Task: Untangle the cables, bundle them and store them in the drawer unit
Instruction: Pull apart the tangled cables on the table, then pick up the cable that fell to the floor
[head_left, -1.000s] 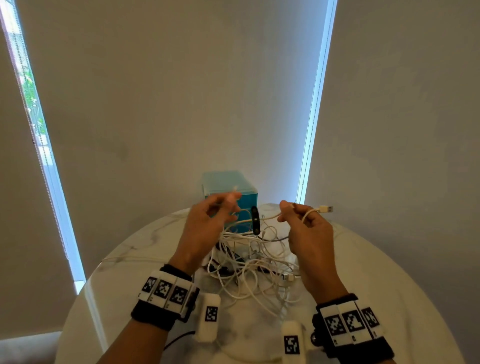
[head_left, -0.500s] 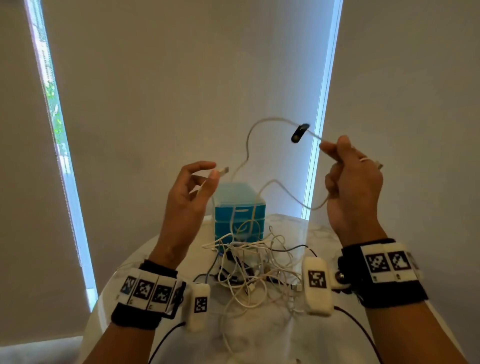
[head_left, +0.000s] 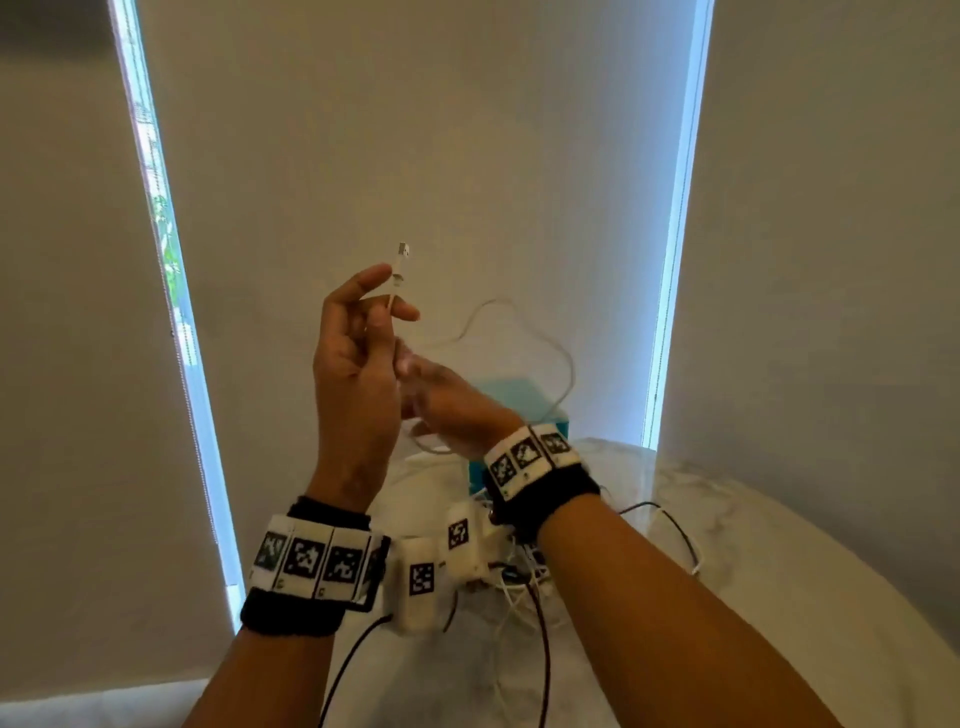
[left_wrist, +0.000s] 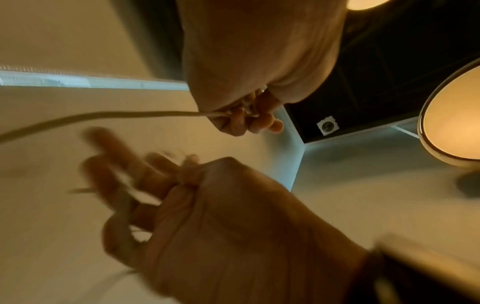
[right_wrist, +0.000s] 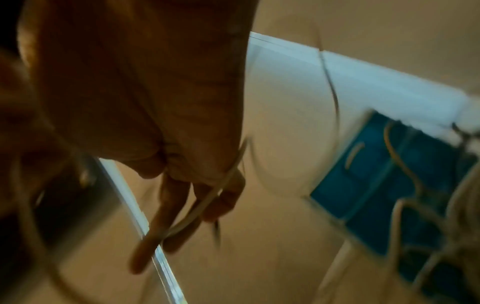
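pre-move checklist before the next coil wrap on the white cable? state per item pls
1. Left hand pinches white cable near its plug: ok.
2. Right hand holds the same cable: ok.
3. Cable lifted free of the tangled pile: cannot tell, lower run hidden by the hands.
4. Slack loop hangs open, no knot visible: ok.
5. Drawer unit open for storing: not ok, drawers look closed in the right wrist view.

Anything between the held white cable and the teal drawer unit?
Yes. The right hand and forearm cross in front of the teal drawer unit, and the tangled pile of cables lies against its closed drawer fronts. The thin white cable is held aloft by both hands.
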